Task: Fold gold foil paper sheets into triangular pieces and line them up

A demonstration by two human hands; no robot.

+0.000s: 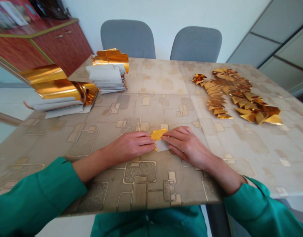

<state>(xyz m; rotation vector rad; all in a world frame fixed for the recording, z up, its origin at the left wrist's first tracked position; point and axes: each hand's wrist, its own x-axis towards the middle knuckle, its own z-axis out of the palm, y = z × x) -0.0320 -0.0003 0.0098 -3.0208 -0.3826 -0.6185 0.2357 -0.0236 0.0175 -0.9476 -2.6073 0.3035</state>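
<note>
A small sheet of gold foil paper [158, 134], partly folded with its white back showing, lies on the table in front of me. My left hand [134, 144] grips its left edge between closed fingers. On the other side, my right hand [184, 144] pinches the right edge, fingertips pressed on the fold. Both hands rest low on the tabletop, a short gap apart. The thumbs are mostly hidden under the fingers.
Stacks of gold-and-white paper sheets [65, 90] [108, 77] stand at the left. Folded gold foil pieces [240, 95] lie heaped at the right on the patterned tablecloth [151, 108]. Two grey chairs [128, 38] [197, 42] stand behind the table, a red-brown cabinet [62, 49] at the far left.
</note>
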